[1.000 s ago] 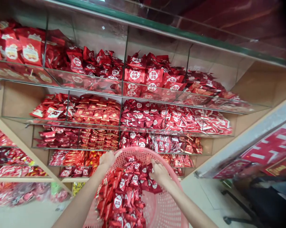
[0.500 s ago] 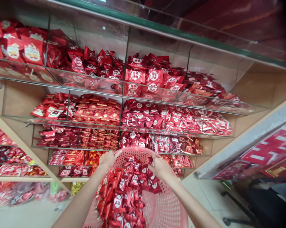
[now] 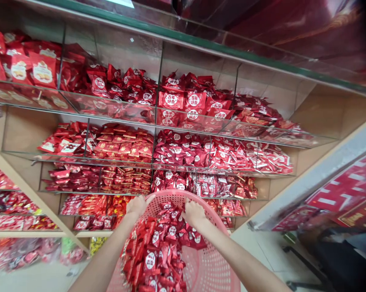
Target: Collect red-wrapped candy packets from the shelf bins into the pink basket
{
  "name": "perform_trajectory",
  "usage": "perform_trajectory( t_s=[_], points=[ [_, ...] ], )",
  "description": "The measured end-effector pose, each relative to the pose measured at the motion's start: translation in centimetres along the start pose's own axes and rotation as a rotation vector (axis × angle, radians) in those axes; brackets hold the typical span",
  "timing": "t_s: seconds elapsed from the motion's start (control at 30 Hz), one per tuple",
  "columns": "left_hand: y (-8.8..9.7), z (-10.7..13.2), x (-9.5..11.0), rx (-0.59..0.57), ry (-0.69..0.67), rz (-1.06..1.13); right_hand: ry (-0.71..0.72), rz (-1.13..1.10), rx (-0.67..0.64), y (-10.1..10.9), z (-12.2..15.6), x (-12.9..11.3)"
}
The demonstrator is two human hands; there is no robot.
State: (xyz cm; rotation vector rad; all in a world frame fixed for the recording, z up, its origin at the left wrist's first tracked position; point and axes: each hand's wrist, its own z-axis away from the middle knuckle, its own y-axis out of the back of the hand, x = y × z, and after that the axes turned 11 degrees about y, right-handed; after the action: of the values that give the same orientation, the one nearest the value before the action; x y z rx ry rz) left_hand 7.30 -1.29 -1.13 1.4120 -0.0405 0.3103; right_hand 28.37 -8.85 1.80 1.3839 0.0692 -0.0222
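A pink perforated plastic basket [image 3: 212,259] is in front of me, low in the view. Small red snack packets [image 3: 163,255] with white round labels fill its left and middle, and the bottom shows at its right. My left hand [image 3: 137,206] is closed on the basket's far left rim, its thumb lying along the edge. Inside the basket, near the far rim, my right hand [image 3: 194,213] is over the packets with its fingers curled in. Whatever those fingers hold, if anything, is hidden.
Beyond the basket rises a shelf unit [image 3: 295,160] with glass dividers, stocked with red packets [image 3: 171,99]. A wide glass shelf edge [image 3: 201,42] crosses above. Bagged goods [image 3: 24,253] lie at lower left. A dark chair [image 3: 344,259] stands on the tiled floor at right.
My right hand has moved left over the packets, and its fingers have curled in more. My left hand stays at the rim. The view has shifted slightly.
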Motion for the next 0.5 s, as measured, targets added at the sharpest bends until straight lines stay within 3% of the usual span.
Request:
perform_trajectory(
  t_s=[0.27, 0.5],
  points=[
    [0.0, 0.0, -0.1, 0.01, -0.006, -0.01, 0.006, 0.055, 0.043, -1.7, -0.1, 0.3],
    [0.0, -0.1, -0.1, -0.015, -0.002, 0.002, -0.016, -0.072, -0.004, 1.4, 1.5, 1.9]
  ],
)
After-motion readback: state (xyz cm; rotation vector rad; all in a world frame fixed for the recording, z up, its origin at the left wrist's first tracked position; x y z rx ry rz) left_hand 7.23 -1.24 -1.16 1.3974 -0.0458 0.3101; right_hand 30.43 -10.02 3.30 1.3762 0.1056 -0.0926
